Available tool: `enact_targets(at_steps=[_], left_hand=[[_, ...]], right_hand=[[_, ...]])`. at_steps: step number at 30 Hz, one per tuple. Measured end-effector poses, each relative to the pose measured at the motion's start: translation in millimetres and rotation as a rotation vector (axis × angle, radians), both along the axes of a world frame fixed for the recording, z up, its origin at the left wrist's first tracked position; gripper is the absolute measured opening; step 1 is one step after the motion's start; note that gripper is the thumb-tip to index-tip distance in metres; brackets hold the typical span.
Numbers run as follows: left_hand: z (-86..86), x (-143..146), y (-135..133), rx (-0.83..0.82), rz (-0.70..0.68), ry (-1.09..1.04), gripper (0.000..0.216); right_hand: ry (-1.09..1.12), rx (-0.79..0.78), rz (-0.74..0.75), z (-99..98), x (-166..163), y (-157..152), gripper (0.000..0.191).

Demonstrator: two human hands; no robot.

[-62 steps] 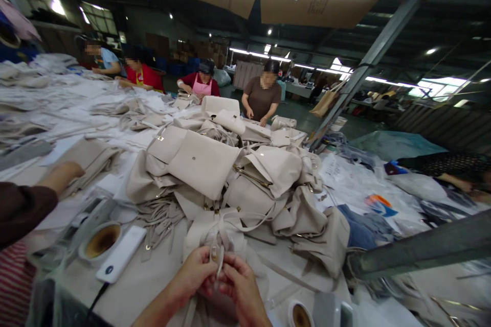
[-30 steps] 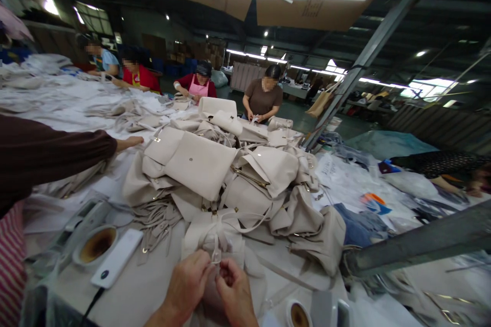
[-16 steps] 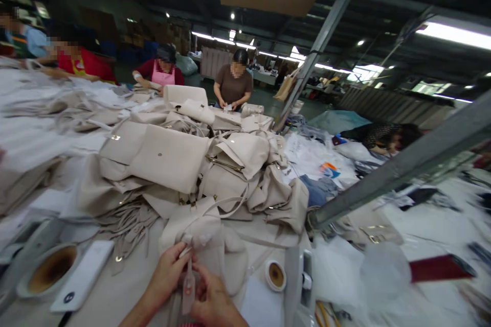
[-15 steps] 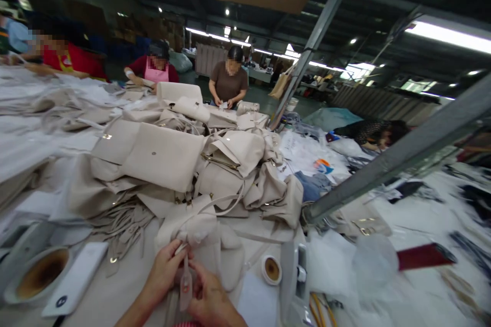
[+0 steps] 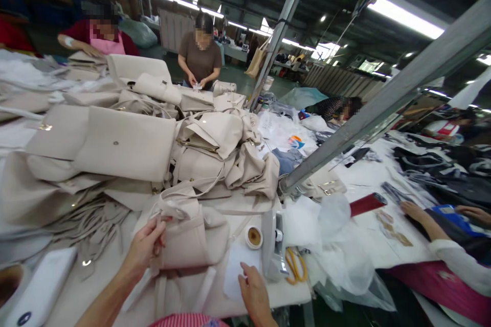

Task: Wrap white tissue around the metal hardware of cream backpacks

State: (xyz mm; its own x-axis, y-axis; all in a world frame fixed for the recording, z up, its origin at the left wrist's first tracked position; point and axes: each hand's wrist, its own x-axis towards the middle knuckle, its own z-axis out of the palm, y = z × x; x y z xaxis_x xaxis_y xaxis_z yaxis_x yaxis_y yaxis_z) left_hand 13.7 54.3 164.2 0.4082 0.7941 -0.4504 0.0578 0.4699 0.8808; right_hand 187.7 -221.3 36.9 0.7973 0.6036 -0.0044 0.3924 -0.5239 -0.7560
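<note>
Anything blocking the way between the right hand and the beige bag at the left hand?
Nothing visible blocks it: flat white paper lies between the right hand and the beige bag. The yellow-handled scissors lie off that path.

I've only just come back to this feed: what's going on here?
The person's left hand has its fingers curled at the handle of a beige bag; exactly what they pinch is unclear. The right hand is open, by a white sheet; whether it touches the sheet is hard to tell. Behind the bag lies a heap of beige bags. Across the heap, a co-worker in a brown top handles a small white piece.
</note>
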Motion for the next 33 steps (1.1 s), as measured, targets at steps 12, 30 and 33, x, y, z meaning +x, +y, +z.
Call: enact_targets(at_steps=[12, 30, 33], left_hand=[[-2.0, -16, -12, 0.03, -0.022, 0.077, 0.06], [-0.9, -9, -13, 0.068, -0.022, 0.12, 0.045], [-2.4, -8, -13, 0.055, -0.019, 0.109, 0.05]], right_hand=[[-0.325, -0.65, 0.009, -17.0, 49, 32, 0.049], [-0.68, -0.604, 0.067, -54.4, 13, -13, 0.034], [-0.679, -0.571, 0.091, -63.1, 14, -15, 0.033]])
